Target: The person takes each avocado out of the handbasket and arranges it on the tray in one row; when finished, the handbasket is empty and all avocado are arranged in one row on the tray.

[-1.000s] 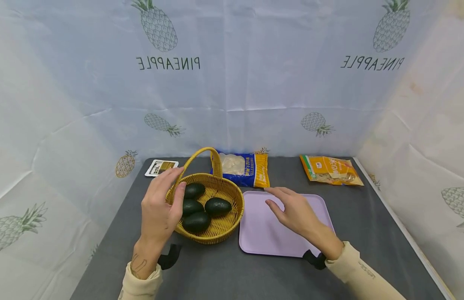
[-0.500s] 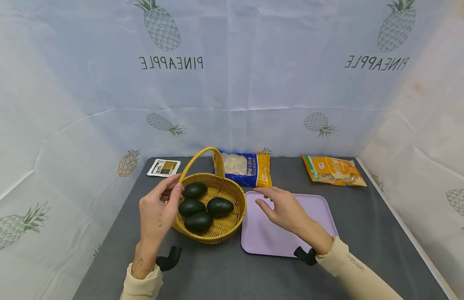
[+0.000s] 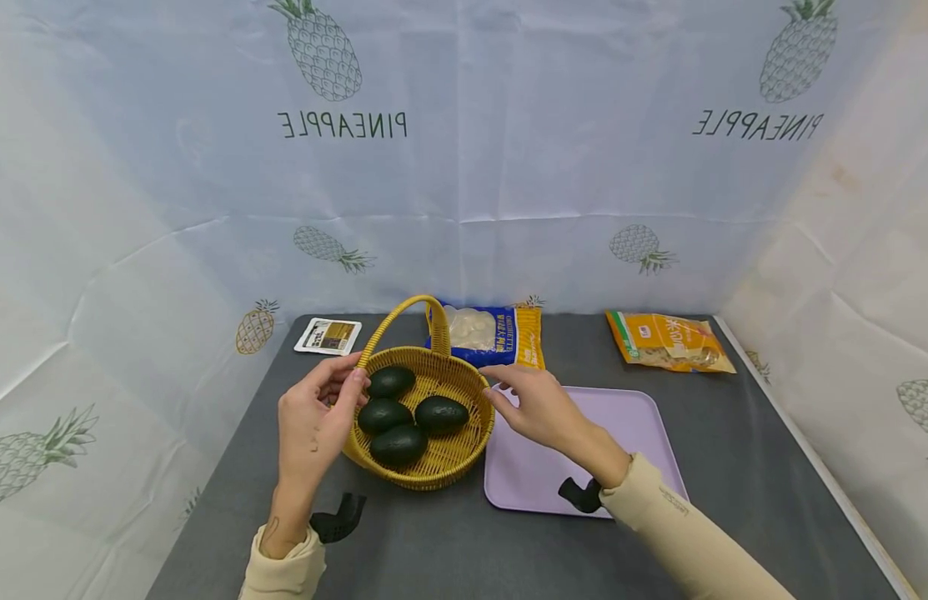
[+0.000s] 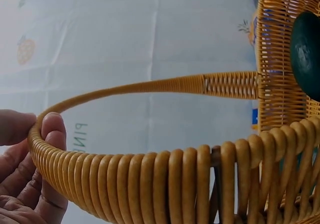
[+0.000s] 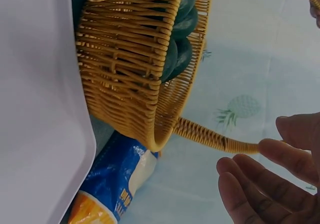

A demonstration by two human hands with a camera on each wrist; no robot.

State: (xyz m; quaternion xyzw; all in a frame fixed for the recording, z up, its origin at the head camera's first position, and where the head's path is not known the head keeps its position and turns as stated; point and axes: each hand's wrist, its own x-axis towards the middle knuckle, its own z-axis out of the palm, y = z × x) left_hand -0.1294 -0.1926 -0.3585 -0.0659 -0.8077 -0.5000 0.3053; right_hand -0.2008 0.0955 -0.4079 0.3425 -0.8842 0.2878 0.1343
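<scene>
A yellow wicker basket (image 3: 454, 450) stands at the left of the table, holding several dark green avocados (image 3: 398, 446). Thumb and fingers of my left hand (image 3: 311, 433) pinch its arched handle (image 4: 125, 176) on the near left side, as the left wrist view shows. My right hand (image 3: 537, 406) hovers at the basket's right rim with fingers loosely extended and nothing in them. In the right wrist view the right hand's fingers (image 5: 250, 184) appear beside the far part of the handle, overlapping its end.
Right of the basket lies a lilac tray (image 3: 524, 483), partly under my right forearm. Behind stand a blue and yellow food bag (image 3: 497, 333), a small white packet (image 3: 328, 335) and, at back right, an orange bag (image 3: 669, 342). Printed cloth (image 3: 546, 183) walls the table.
My left hand has closed its fingertips on the basket handle. My right hand has moved left from above the tray to the basket's right rim. The basket has stayed about where it was.
</scene>
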